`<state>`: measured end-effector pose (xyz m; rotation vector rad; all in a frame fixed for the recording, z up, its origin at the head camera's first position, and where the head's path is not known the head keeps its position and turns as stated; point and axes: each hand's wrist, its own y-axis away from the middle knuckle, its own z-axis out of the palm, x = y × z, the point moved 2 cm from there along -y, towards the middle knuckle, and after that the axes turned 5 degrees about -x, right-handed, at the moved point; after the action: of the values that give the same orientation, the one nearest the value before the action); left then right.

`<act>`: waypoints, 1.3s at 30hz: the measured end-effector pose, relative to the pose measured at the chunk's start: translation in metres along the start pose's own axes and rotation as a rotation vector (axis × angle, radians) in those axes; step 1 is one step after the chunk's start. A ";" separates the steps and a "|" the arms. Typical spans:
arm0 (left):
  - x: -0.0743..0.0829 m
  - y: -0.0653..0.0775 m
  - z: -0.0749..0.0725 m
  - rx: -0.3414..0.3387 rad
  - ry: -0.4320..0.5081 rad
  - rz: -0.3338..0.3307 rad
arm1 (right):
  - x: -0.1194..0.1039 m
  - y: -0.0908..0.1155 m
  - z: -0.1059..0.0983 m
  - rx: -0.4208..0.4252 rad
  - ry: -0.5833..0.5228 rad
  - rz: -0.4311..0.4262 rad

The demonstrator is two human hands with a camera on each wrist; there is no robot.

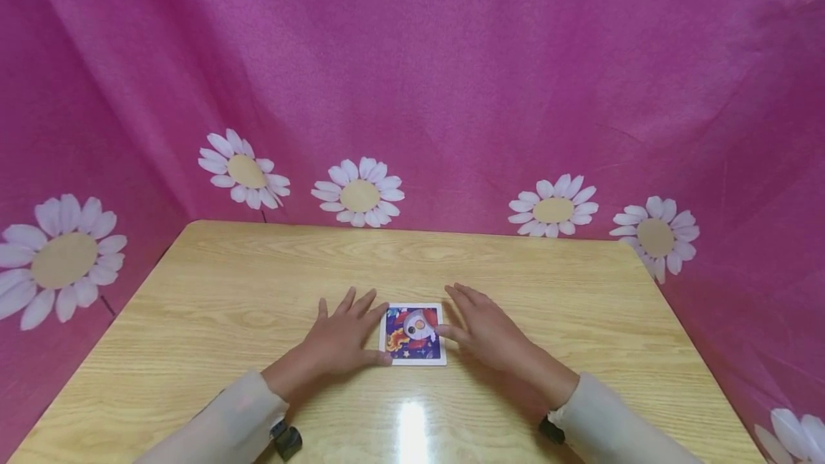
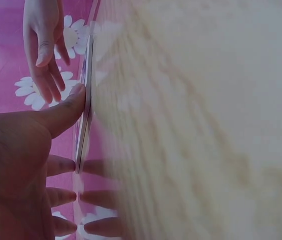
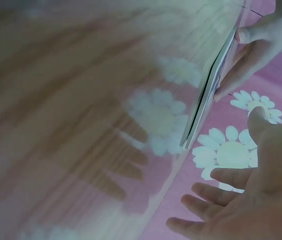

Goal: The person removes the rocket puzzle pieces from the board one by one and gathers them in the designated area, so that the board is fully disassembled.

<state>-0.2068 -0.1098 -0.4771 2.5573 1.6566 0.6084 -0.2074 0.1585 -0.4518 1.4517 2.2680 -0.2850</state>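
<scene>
A square picture board [image 1: 413, 335] with a white border and a rocket drawing lies flat on the table, between the two hands. My left hand [image 1: 341, 341] spreads its fingers at the board's left side, the thumb at the near left corner and the index finger by the far left corner. In the left wrist view that thumb [image 2: 63, 112] touches the edge of the thin board [image 2: 84, 120]. Over on the right side, my right hand [image 1: 486, 328] holds nothing; its fingers are extended and its thumb overlaps the board's right border. A dark line runs along the board's edge [image 3: 208, 90] in the right wrist view.
The wooden table [image 1: 258, 263] has a glossy top that mirrors hands and flowers. Behind and beside it hangs a pink cloth [image 1: 438, 92] printed with white daisies. Dark bands [image 1: 286, 440] sit at both wrists below light sleeves [image 1: 222, 421].
</scene>
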 end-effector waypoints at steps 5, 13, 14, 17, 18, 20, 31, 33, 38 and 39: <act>-0.001 -0.006 -0.001 -0.006 -0.001 0.000 | -0.007 -0.009 0.004 -0.018 -0.030 -0.019; -0.002 -0.012 -0.003 -0.018 0.022 0.000 | -0.020 -0.026 0.008 -0.058 -0.062 -0.007; -0.002 -0.012 -0.004 -0.017 0.024 0.002 | -0.021 -0.028 0.008 -0.056 -0.068 -0.013; -0.001 -0.013 -0.005 -0.020 0.031 -0.004 | -0.025 -0.033 0.009 -0.042 -0.076 -0.044; -0.001 -0.013 -0.005 -0.019 0.033 -0.005 | -0.025 -0.035 0.009 -0.036 -0.079 -0.057; -0.001 -0.013 -0.005 -0.019 0.034 -0.008 | -0.026 -0.038 0.010 -0.016 -0.077 -0.081; -0.002 -0.013 -0.005 -0.020 0.033 -0.009 | -0.031 -0.057 0.018 -0.001 -0.166 -0.121; -0.002 -0.013 -0.004 -0.018 0.029 -0.005 | -0.031 -0.060 0.019 -0.002 -0.190 -0.128; -0.002 -0.013 -0.004 -0.022 0.031 -0.002 | -0.028 -0.068 0.021 -0.025 -0.261 -0.116; -0.003 -0.013 -0.004 -0.023 0.032 -0.004 | -0.027 -0.070 0.021 -0.031 -0.274 -0.112</act>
<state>-0.2208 -0.1070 -0.4772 2.5408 1.6538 0.6670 -0.2555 0.0984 -0.4622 1.1913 2.1232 -0.4520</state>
